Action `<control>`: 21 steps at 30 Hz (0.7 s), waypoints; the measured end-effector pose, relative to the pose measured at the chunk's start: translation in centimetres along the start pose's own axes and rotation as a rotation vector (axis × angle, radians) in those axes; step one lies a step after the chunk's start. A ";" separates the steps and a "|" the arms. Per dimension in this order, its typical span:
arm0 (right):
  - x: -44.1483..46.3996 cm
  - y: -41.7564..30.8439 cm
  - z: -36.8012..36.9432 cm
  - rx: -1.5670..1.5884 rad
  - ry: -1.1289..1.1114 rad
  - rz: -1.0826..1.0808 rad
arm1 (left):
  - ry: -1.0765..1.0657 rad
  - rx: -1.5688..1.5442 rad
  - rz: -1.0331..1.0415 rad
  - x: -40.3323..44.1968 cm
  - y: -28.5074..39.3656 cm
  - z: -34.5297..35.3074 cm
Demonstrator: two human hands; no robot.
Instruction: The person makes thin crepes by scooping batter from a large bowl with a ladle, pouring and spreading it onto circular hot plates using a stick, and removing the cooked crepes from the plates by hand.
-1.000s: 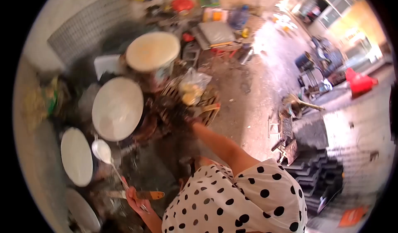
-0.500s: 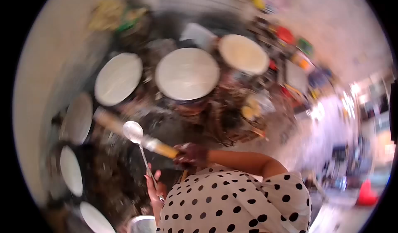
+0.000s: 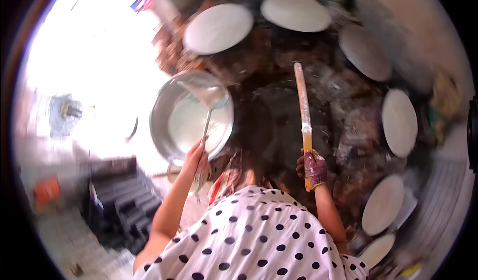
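Gripping silvery ladle [image 3: 213, 99] in left hand [image 3: 196, 158] over white liquid [image 3: 184, 124] in pot [image 3: 161, 108]; clutching white-smeared, yellow-handled spatula [image 3: 303, 103] in gloved right hand [image 3: 313, 168]

1 orange object [image 3: 47, 190] lies beside a black ridged stack [image 3: 124, 198].

Pot [image 3: 160, 118] and paddle [image 3: 303, 103] flank a passable gap.

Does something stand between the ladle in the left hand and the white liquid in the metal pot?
Nothing visible does: the left hand holds the ladle over the open metal pot, and the white liquid lies uncovered.
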State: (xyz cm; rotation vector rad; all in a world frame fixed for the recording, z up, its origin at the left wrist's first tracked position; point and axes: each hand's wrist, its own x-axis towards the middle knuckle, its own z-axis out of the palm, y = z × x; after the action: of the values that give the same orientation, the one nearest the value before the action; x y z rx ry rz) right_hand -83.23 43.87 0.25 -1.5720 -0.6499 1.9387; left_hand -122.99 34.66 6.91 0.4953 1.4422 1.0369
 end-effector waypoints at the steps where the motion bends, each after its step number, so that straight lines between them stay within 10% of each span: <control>1: 1.9 -0.2 1.8 -0.144 -0.047 0.029 | 0.088 -0.124 -0.061 2.5 -2.1 -2.1; 7: 8.7 -3.1 21.3 -0.621 -0.325 0.248 | 0.199 -0.617 -0.379 15.2 -6.4 -19.2; 15: 23.5 3.3 34.4 -0.362 -0.245 0.674 | 0.360 0.209 -0.347 28.1 -6.4 -26.5; 21: 21.5 0.9 37.4 -0.705 -0.340 0.553 | 0.230 0.424 -0.451 26.2 -4.4 -27.2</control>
State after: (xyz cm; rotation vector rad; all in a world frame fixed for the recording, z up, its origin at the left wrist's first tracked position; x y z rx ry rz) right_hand -123.45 56.97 -8.24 -2.0018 -1.2481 2.6019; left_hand -152.10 45.46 -15.02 0.3303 1.8851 0.4356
